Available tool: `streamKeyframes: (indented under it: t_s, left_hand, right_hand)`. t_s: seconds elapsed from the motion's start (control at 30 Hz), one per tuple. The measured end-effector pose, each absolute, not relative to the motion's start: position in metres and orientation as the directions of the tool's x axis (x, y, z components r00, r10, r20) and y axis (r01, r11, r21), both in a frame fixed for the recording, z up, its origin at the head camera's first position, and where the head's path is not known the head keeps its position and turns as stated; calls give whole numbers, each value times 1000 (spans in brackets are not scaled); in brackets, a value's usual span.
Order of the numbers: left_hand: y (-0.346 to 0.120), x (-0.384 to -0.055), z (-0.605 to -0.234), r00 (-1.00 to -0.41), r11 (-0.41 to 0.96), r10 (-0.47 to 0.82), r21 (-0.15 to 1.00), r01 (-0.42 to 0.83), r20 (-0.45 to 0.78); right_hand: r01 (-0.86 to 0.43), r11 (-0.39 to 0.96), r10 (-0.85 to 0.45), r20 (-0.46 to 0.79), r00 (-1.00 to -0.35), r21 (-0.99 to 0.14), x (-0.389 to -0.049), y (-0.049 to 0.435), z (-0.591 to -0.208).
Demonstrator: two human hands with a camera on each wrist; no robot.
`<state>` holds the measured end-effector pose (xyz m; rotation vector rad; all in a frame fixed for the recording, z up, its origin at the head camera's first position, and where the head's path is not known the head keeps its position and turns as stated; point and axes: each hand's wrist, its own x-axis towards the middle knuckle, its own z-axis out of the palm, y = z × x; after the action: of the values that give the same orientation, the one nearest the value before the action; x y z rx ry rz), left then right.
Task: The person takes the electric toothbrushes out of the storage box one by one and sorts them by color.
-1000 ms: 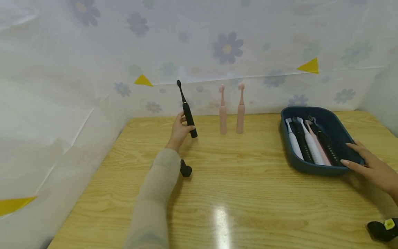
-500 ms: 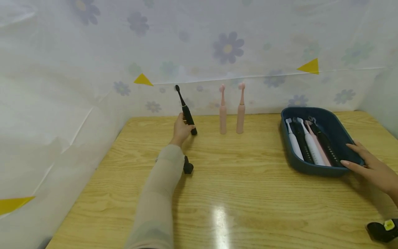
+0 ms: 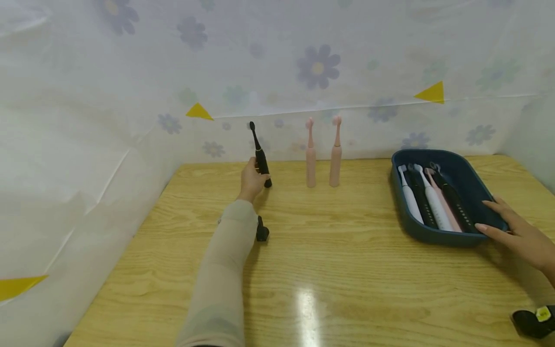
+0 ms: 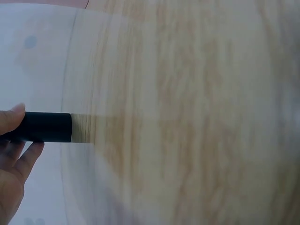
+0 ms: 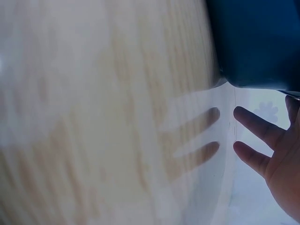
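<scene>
My left hand (image 3: pixel 253 180) grips the lower handle of a black electric toothbrush (image 3: pixel 262 161) near the back of the table. The brush stands almost upright, head up, leaning slightly left. In the left wrist view, thumb and fingers hold the black handle (image 4: pixel 49 126), its base close to the wood. On the right, my right hand (image 3: pixel 518 236) holds the near right corner of a dark blue storage bin (image 3: pixel 433 237), thumb and a finger over the rim. Two other fingers (image 5: pixel 258 125) stretch out straight below the bin. Inside lie white, black and pink electric toothbrushes (image 3: pixel 433 200).
Two pink electric toothbrushes (image 3: pixel 310 164) (image 3: pixel 336 161) stand upright at the back, between the black one and the bin. A flowered white sheet (image 3: pixel 277 62) hangs behind the wooden table (image 3: pixel 347 270). Yellow triangles (image 3: pixel 199 112) mark the sheet.
The black toothbrush has come down toward the table and tilted closer to upright, my left hand shifting slightly with it. The right hand and the bin have stayed put.
</scene>
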<state>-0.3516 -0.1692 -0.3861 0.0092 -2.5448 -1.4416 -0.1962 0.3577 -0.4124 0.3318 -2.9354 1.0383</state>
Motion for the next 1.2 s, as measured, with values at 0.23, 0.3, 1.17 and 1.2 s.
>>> streamKeyframes:
  t_s: [0.23,0.3,1.17,1.2]
  left_hand:
    - [-166,-355,-387,-972,533,-113,838,115,205]
    - [-165,-356,-388,-971,532,-117,839,116,209]
    - [-162,-354,-392,-984,509,-91,856,84,150]
    - [-162,-354,-392,-985,499,-90,863,82,145]
  right_hand:
    - [-211,749,-199,90,-976,-629,-195,356,-409]
    - [-213,750,-198,95,-976,-626,-195,356,-407]
    - [-202,749,-198,77,-977,-631,-195,357,-411]
    - [-201,749,-198,75,-977,-631,-195,357,-411]
